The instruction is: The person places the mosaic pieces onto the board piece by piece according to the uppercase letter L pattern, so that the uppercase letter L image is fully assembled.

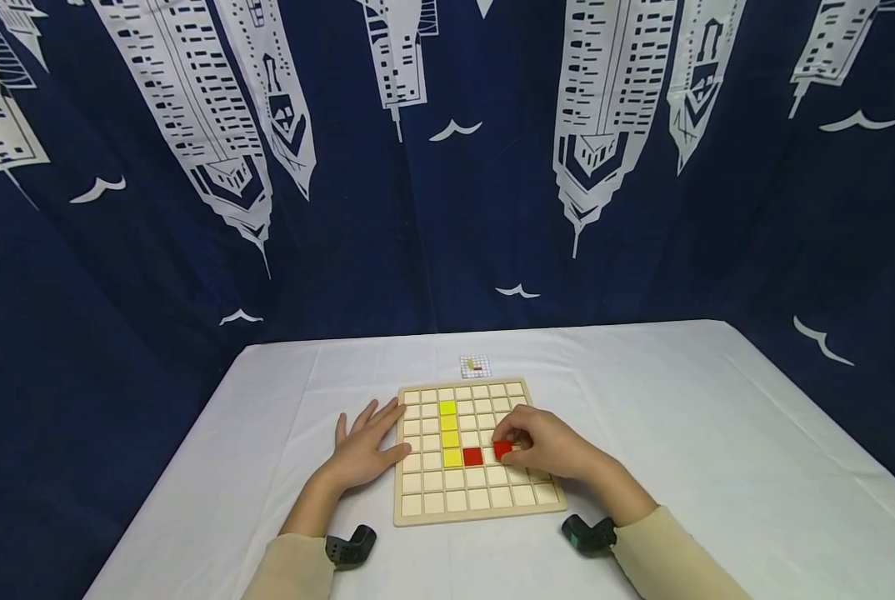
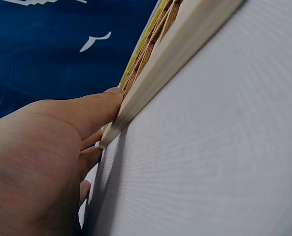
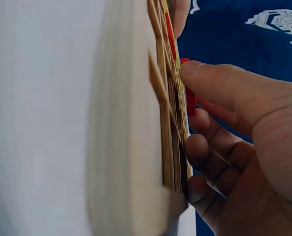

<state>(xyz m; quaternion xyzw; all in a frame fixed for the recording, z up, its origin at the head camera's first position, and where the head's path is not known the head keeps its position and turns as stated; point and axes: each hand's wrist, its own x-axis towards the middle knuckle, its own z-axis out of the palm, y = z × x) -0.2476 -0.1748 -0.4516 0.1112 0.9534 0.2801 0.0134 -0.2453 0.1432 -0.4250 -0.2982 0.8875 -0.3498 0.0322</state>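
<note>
A square wooden grid board (image 1: 480, 520) lies on the table, its cells pale. Several yellow square tiles (image 1: 449, 422) form a column in it, and a red square tile (image 1: 472, 457) sits right of the lowest yellow one. My right hand (image 1: 548, 442) pinches another red tile (image 1: 502, 450) between thumb and fingers over the board, one cell farther right; the right wrist view shows this held tile (image 3: 190, 102) tilted at the board's surface. With fingers spread, my left hand (image 1: 361, 454) touches the board's left edge. In the left wrist view its thumb (image 2: 99, 108) rests against the wooden rim (image 2: 158, 71).
Behind the board lies a small card (image 1: 475, 367) printed with a grid and coloured squares. A white cloth covers the table (image 1: 687, 417). Beyond it hangs a dark blue curtain (image 1: 417, 250) with white buildings and birds. Each wrist wears a black device (image 1: 352, 547).
</note>
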